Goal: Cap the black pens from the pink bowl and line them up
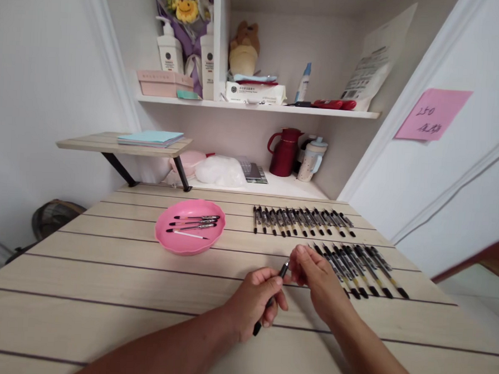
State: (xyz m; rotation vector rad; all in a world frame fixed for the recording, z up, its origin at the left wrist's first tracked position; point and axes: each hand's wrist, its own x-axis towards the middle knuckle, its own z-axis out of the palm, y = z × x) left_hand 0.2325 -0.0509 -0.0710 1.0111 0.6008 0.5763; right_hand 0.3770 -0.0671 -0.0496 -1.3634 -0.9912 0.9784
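My left hand is closed round a black pen, held at a slant with its silver tip up toward the right. Just beside that tip, the fingers of my right hand are pinched together; what they hold, if anything, is hidden. A group of pens with dark ends and some yellowish barrels lies right of my right hand, which covers part of it. Farther back, a row of several more pens lies side by side. A few pens and a thin white stick lie in a pink scalloped dish.
The slatted wooden tabletop carries a small raised shelf with blue paper at the back left. Behind stand a dark red jug and a pale tumbler, beside a white plastic bag. An upper shelf spans the back.
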